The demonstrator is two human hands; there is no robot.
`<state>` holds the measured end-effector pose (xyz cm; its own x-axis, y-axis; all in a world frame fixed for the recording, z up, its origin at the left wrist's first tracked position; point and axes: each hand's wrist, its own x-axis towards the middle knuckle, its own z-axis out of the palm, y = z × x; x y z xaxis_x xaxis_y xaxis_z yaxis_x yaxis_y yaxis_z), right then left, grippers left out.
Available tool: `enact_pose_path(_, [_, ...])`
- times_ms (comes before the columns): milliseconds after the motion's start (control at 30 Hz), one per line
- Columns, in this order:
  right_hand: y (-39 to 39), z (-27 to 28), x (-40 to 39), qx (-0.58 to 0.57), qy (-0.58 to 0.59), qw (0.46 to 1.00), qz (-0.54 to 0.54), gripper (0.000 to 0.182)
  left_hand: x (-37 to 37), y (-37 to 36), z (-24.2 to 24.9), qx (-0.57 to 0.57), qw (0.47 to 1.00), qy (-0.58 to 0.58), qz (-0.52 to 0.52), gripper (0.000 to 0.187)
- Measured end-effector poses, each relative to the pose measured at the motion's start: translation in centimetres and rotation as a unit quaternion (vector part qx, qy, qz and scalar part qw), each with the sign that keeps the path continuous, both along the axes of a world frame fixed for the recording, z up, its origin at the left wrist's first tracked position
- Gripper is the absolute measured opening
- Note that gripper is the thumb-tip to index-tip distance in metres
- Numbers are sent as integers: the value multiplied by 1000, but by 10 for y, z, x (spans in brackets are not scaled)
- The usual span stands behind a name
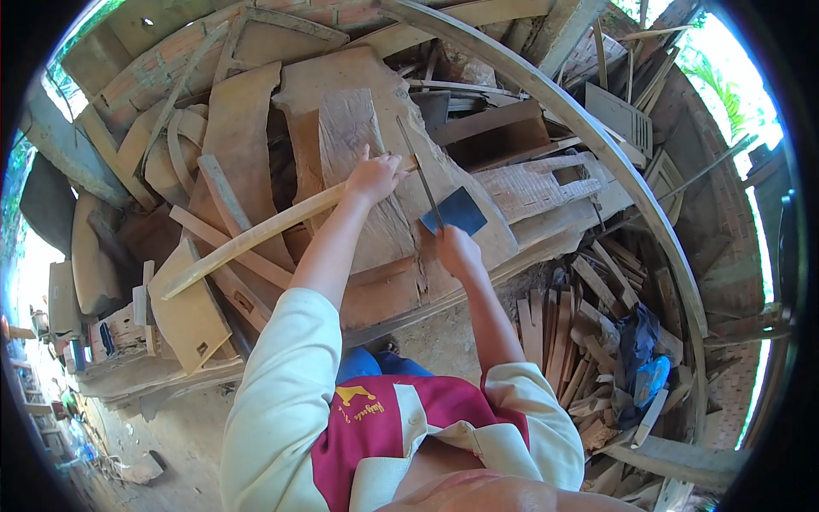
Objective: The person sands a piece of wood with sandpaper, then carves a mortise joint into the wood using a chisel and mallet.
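My left hand [375, 177] is closed around a long, slightly curved wooden strip [256, 243], close to its right end. The strip slants down to the left across the boards. In my right hand [459, 253] I grip a long, thin metal file [419, 162] by its near end. Its blade points up and away, crossing the tip of the strip in this view. Just beyond my right hand lies a dark blue sheet that looks like sandpaper [465, 213], partly behind the file. Under both hands is a rough slab bench [384, 294] with a paler board [345, 119] on it.
A big curved wooden beam [631, 171] arches across the right side. Wood offcuts [559, 333] are heaped below it, beside a blue plastic bag [651, 380]. Boards and carved pieces [235, 154] crowd the left. A notched wooden piece [537, 188] rests right of the sheet.
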<state>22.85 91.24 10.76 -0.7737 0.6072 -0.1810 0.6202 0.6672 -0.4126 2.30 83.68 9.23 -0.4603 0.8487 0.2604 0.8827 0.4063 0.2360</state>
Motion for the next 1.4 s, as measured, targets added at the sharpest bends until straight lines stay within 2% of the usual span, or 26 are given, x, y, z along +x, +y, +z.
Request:
enact_pose_path(267, [29, 2, -85, 24, 3, 999, 32, 29, 1, 0, 2, 1, 1000, 2, 9, 45])
enact_pose_path(367, [31, -1, -99, 2, 32, 999, 21, 38, 2, 0, 2, -6, 1000, 2, 12, 47])
enact_pose_path(433, [29, 0, -98, 9, 49, 999, 9, 26, 1, 0, 5, -6, 1000, 2, 14, 47])
enact_pose_path(633, [27, -12, -74, 39, 38, 997, 50, 27, 1, -1, 1, 1, 1000, -3, 5, 49])
enact_pose_path(867, [5, -23, -11, 24, 64, 997, 40, 29, 2, -2, 5, 8, 1000, -16, 6, 45])
enact_pose_path(1100, [-15, -4, 57, 1, -6, 999, 46, 32, 3, -2, 6, 21, 1000, -22, 3, 43])
enact_pose_path(1400, [-21, 33, 61, -23, -47, 998, 26, 31, 3, -3, 6, 31, 999, -7, -4, 40])
